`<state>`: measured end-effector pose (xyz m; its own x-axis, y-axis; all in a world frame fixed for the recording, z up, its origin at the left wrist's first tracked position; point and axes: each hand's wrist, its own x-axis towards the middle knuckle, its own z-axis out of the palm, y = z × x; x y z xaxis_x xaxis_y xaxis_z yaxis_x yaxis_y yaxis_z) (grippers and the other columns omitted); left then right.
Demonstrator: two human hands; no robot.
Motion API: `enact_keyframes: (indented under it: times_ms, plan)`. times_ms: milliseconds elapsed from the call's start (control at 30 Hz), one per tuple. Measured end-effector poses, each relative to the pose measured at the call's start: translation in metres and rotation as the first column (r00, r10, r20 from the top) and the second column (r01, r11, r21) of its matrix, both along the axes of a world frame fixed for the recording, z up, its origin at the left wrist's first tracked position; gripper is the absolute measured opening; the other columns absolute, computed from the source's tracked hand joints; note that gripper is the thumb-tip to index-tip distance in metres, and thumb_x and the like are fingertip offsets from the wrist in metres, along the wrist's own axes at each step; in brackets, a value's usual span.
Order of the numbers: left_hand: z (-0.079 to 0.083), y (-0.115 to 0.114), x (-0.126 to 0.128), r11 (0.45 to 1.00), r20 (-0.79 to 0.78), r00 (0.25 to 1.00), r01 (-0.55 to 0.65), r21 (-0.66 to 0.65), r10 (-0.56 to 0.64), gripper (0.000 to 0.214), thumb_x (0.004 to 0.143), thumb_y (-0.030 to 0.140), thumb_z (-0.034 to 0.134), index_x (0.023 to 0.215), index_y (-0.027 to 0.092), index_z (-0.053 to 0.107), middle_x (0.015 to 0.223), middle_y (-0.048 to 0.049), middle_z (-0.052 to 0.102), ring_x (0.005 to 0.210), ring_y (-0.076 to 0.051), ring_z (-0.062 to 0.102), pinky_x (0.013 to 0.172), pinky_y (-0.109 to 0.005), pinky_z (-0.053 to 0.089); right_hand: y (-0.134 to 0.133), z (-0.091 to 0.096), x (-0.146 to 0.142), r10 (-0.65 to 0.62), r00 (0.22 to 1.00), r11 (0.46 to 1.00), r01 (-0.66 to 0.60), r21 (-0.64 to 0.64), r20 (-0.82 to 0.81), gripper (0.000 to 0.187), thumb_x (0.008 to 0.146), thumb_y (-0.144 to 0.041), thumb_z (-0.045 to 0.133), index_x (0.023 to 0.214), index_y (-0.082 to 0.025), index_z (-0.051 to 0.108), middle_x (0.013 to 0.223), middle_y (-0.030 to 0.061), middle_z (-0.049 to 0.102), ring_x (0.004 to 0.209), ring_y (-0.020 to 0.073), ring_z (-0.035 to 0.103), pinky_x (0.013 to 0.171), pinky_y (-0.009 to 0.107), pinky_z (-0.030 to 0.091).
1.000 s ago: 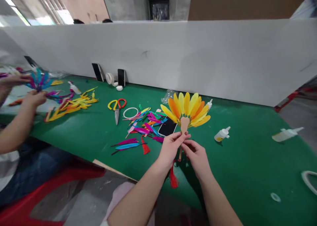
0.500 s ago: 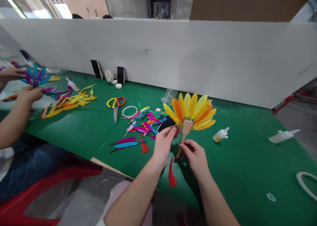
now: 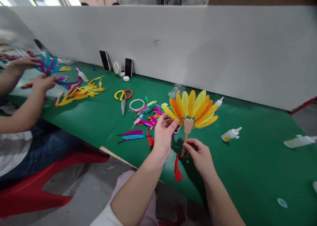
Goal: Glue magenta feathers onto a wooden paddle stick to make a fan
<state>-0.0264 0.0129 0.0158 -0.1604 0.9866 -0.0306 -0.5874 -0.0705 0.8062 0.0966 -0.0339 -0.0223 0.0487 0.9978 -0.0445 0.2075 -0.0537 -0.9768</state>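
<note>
My right hand (image 3: 199,152) pinches the wooden handle (image 3: 186,138) of a feather fan, which stands upright. Yellow and orange feathers (image 3: 192,104) spread from its rounded wooden head, and a red tassel (image 3: 177,170) hangs from the handle's lower end. Beside the fan's lower left edge is my left hand (image 3: 164,132), its thumb and fingers apart; whether a fingertip touches the lowest feather I cannot tell. Behind that hand lies a pile of colourful loose feathers (image 3: 151,115), partly hiding a phone. A second red tassel (image 3: 150,138) and blue and purple feathers (image 3: 133,135) lie to the left.
Scissors (image 3: 123,104) and a white ring (image 3: 136,104) lie left of the pile. White glue bottles (image 3: 231,134) are on the right. Phones (image 3: 128,67) and a small fan (image 3: 117,67) stand by the white partition (image 3: 223,48). At left, a co-worker's hands (image 3: 44,82) hold a blue-purple feather fan.
The view has shifted, so the table's things appear further right and higher. My left hand's fingers have spread apart beside the feathers. My right hand still grips the fan's handle.
</note>
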Motion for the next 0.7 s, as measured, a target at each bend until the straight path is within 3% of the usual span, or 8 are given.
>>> enact_keyframes:
  times_ms: [700]
  plan:
    - [-0.0035,0.0000,0.0015,0.998,-0.037,0.999,-0.033,0.046,0.035,0.045,0.062,0.020,0.069,0.103,0.018,0.050,0.078,0.0006,0.062,0.068,-0.010,0.057,0.063,-0.023,0.046,0.0012,0.0006,-0.0008,0.000,1.000,1.000,0.000,0.001,0.008,0.026,0.069,-0.042,0.059,0.077,-0.017,0.062,0.071,0.0045,0.061,0.060,0.0148,0.056,0.047,0.024,0.047]
